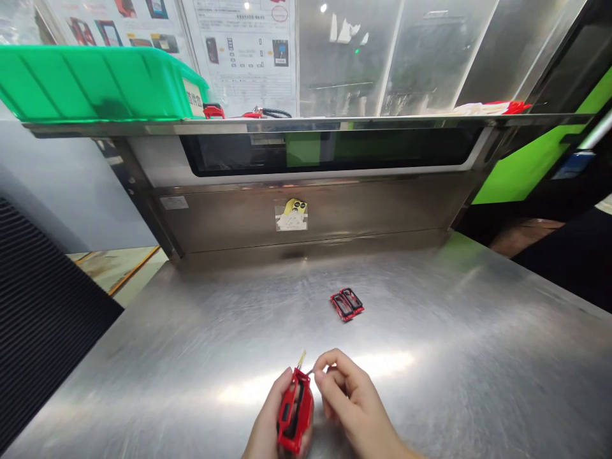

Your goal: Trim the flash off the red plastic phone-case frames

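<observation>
The long, glossy red plastic frame (305,414) has rounded inner openings lined in black, and stands tilted lengthwise in the person's left hand (268,417), whose thumb lies along its left side, fingers closed around it. From the frame's far end sticks a thin yellowish strip (301,359). Just beside the frame's far right corner, the right hand (351,396) has thumb and forefinger pinched nearly together at a slender dark sliver (310,371), its other fingers curled; the sliver is too small to identify. Beyond the frame and slightly right, well apart from it, a flat red piece with two black rounded-rectangular rings (347,304) lies on the brushed stainless-steel bench (191,344). The scratched, reflective metal spreads wide to both sides of the frame, bounded by slanting left and right edges and, far beyond it, an upright steel panel (382,207) bearing a clear pouch of yellow and white labels (291,220). Farther still, up and left of the frame, a ribbed translucent green plastic bin (95,86) sits on a narrow metal shelf (382,124).
</observation>
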A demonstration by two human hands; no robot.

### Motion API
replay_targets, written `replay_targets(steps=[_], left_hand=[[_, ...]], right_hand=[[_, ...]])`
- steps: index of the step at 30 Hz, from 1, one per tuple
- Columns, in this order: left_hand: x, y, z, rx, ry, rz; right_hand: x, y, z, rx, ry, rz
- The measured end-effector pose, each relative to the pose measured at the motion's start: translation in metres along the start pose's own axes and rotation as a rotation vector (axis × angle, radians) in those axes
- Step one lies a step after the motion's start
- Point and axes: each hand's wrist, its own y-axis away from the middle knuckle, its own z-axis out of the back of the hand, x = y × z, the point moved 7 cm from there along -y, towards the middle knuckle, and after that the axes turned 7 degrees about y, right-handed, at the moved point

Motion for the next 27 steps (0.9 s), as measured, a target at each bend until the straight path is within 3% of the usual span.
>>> replay_targets(steps=[9,15,22,25,27], left_hand=[[-0.003,0.001,-0.027,0.320,0.130,0.029],[-0.005,0.007,-0.036,0.375,0.152,0.064],[-0.001,0.005,-0.032,0.291,0.011,0.092],[-0.003,0.003,-0.016,0.089,-0.060,0.040],[-0.012,0.006,-0.004,-0.086,-0.102,-0.081]], right_hand=[[-0.003,-0.001,-0.011,0.118,-0.001,-0.002],[-0.002,-0.001,-0.011,0.131,0.028,0.021],[-0.013,-0.006,-0.010,0.110,-0.059,-0.109],[-0.010,-0.006,-0.004,0.030,0.000,-0.129],[-0.009,-0.006,0.000,-0.014,0.012,-0.159]])
